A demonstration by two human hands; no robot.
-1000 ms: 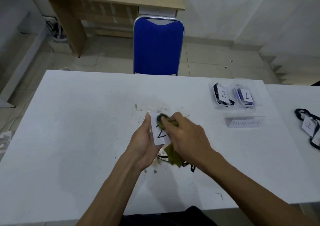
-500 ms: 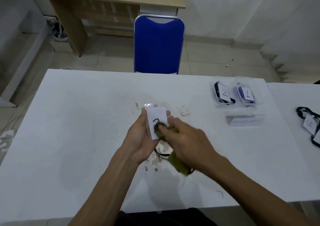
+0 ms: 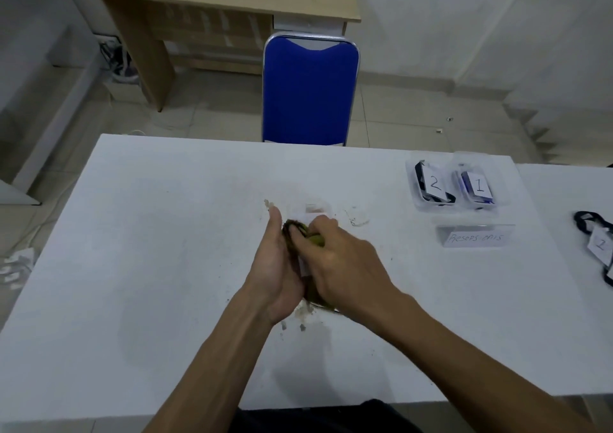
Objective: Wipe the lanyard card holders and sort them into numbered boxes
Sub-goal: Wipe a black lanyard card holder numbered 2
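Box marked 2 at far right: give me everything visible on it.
The box marked 2 is a small clear plastic tub with rounded corners, standing open on the white table at its far right. It sits left of a like box marked 1; whether they touch is unclear. Inside lie a black lanyard and a white card with a handwritten 2. No hand touches it.

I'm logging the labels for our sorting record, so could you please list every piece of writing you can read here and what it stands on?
"2": card in the left clear box.
"1": card in the right clear box.
"1": card holder at the table's right edge.
Handwritten sign: blurred, unreadable.
Held card holder: number hidden by the cloth.
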